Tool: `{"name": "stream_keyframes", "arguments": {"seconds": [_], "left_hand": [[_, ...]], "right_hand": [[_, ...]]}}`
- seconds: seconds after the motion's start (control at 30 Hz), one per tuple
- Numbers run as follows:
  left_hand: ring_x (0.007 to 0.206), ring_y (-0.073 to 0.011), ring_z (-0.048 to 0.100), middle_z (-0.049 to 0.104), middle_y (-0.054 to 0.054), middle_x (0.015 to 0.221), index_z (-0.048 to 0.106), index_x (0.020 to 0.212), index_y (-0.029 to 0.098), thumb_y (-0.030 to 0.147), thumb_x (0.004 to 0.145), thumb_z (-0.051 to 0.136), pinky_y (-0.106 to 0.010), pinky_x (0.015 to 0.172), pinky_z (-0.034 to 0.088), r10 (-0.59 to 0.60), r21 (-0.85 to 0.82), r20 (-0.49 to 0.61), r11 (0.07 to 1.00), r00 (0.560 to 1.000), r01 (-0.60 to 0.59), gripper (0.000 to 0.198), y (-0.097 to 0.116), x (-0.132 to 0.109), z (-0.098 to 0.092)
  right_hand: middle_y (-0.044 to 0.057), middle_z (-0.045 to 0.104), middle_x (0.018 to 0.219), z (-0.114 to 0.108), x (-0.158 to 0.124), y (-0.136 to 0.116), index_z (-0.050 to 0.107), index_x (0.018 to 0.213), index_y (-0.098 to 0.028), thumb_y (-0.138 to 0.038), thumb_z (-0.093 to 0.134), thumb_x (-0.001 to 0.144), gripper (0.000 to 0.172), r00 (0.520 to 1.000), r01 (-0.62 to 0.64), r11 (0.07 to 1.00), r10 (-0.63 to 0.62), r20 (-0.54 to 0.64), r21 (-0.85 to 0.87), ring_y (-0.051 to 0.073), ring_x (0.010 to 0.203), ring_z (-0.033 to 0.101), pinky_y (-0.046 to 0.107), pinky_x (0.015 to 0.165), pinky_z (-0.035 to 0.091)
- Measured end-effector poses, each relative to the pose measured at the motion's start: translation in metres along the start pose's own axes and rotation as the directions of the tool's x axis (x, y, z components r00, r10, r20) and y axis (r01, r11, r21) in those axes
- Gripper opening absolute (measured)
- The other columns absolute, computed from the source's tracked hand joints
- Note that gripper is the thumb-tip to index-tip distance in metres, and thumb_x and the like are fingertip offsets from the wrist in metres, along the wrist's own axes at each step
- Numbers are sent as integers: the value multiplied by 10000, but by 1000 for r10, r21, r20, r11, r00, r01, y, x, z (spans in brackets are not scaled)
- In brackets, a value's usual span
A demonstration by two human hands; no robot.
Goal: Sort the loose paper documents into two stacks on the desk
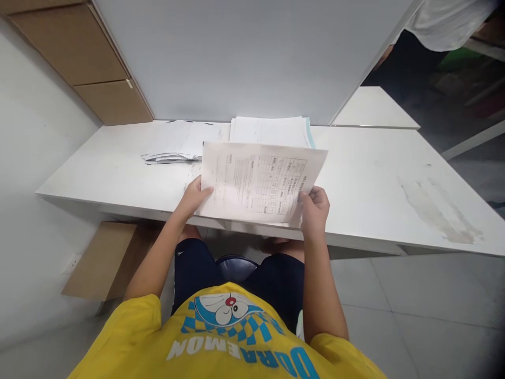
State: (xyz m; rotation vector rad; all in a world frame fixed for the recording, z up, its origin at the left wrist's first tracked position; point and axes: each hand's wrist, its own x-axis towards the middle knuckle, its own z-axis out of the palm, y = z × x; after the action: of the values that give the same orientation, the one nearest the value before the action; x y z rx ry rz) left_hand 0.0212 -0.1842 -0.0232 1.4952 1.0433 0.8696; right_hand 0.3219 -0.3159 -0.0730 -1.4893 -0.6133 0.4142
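A printed sheet of paper [252,181] with lines of text and a table is held sideways above the front edge of the white desk [366,184]. My left hand [196,196] pinches its left edge, thumb on top. At the right edge, my right hand [315,208] grips the sheet with the thumb over the print and the fingers curled behind. Just past the sheet lies a stack of white paper [272,129] with a bluish edge, partly covered by it. Left of that rests a looser pile of papers [177,139] with dark, uneven edges.
A grey-white partition [252,58] rises behind the desk. Cardboard boxes [106,102] stand at the back left, and an open carton [98,258] sits on the floor below. Beyond the partition at the upper right is another person [445,26]. A brownish smear [437,208] marks the desk's right side.
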Motion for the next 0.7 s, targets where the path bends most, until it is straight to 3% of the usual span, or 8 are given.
{"name": "stream_keyframes", "arguments": {"seconds": [0.1,0.17,0.27,0.37,0.53,0.7], "left_hand": [[818,-282,701,723,-80,883,622,1149,182,268,725,707,-443,817,545,-165,45,-22,985,986,166,440,-18,-5,-8],[678,-246,662,685,-21,735,601,1196,204,222,707,701,-406,765,533,-183,126,-105,973,978,195,499,-31,-4,-11],[654,-227,625,661,16,678,608,1204,242,205,706,696,-370,779,509,-27,226,-148,972,989,60,506,-44,3,-8],[704,-246,625,649,16,663,637,1116,253,224,727,689,-370,811,492,90,321,-144,946,986,-39,394,-46,13,3],[755,-292,632,589,12,617,652,977,249,232,778,662,-451,940,427,97,530,-238,847,966,45,199,-42,17,22],[768,-290,615,604,0,638,648,1082,235,236,816,647,-509,1004,373,167,556,-223,831,960,-15,265,-45,16,32]], "right_hand": [[18,680,882,-13,2,5,613,909,-218,-339,603,709,234,978,-126,977,151,141,-172,199,823,630,353,792,497],[26,701,867,-19,4,9,631,877,-215,-304,610,673,223,953,-177,954,228,200,-243,218,823,644,373,796,499],[27,703,815,-24,10,11,641,871,-217,-285,613,644,239,947,-200,951,250,204,-236,233,802,652,374,753,513],[25,697,776,-27,15,9,639,851,-223,-277,615,621,238,945,-220,946,267,190,-237,231,760,649,358,689,517],[27,702,757,-37,13,6,660,832,-215,-272,626,586,254,915,-281,908,351,198,-310,227,715,646,344,646,504],[11,694,710,-56,15,10,688,847,-222,-284,653,579,277,921,-295,907,354,163,-300,222,670,643,332,601,497]]}}
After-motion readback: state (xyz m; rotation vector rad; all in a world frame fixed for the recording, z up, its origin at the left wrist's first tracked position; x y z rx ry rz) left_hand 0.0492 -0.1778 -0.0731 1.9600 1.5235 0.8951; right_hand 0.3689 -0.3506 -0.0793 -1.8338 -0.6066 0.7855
